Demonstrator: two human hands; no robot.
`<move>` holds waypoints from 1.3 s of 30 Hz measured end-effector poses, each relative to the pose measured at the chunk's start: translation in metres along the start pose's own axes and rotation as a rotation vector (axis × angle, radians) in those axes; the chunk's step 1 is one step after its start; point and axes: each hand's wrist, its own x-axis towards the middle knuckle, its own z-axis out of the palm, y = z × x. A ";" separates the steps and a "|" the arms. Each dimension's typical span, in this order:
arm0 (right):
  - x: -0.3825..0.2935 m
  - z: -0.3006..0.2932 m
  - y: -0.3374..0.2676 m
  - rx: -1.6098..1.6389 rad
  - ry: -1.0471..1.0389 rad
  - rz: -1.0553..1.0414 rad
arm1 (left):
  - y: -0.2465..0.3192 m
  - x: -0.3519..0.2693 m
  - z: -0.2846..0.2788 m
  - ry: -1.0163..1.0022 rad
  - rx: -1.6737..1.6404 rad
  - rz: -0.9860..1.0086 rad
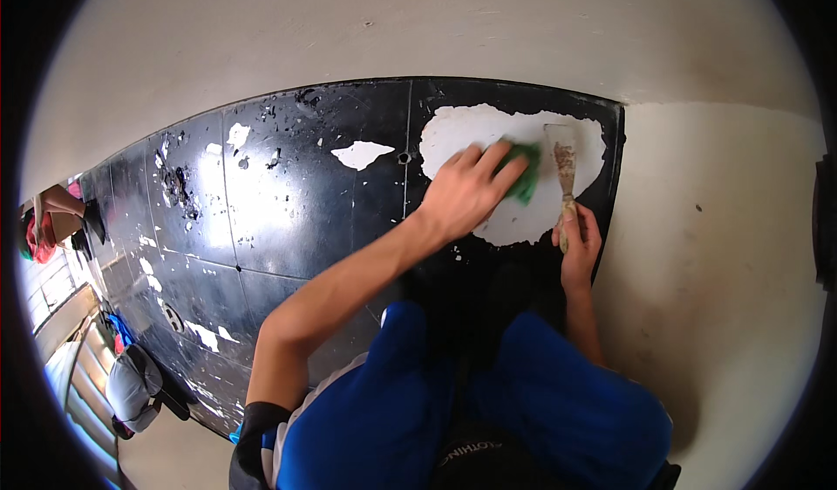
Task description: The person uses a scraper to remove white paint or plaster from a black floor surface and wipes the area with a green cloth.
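My left hand [467, 186] is pressed round a green cloth or pad [525, 173], somewhat blurred, over a large white patch [458, 130] with a ragged edge in the glossy black floor covering [314, 209]. To the right, my right hand [579, 245] grips the pale handle of a putty knife [565, 163]. Its worn, rusty-looking metal blade points away from me and lies over the right part of the same white patch. Whether the blade touches the surface I cannot tell.
Pale walls [719, 228] meet the black floor in a corner at the right and run along its far side. Smaller white patches [363, 154] mark the floor. At the far left are another person's bare legs [62, 202], a grey bag-like bundle [134, 379] and bright window bars.
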 end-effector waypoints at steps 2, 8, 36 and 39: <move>0.011 -0.005 0.006 0.033 0.024 -0.008 | -0.013 0.034 0.019 0.064 0.029 0.028; 0.018 -0.014 0.000 0.060 0.065 0.020 | -0.065 0.028 0.058 0.068 0.050 -0.150; 0.011 -0.018 -0.033 0.107 0.150 -0.207 | -0.006 0.038 0.089 -0.089 -0.072 -0.270; -0.004 -0.022 -0.024 0.029 0.168 -0.100 | -0.054 -0.015 0.021 -0.042 -0.042 -0.594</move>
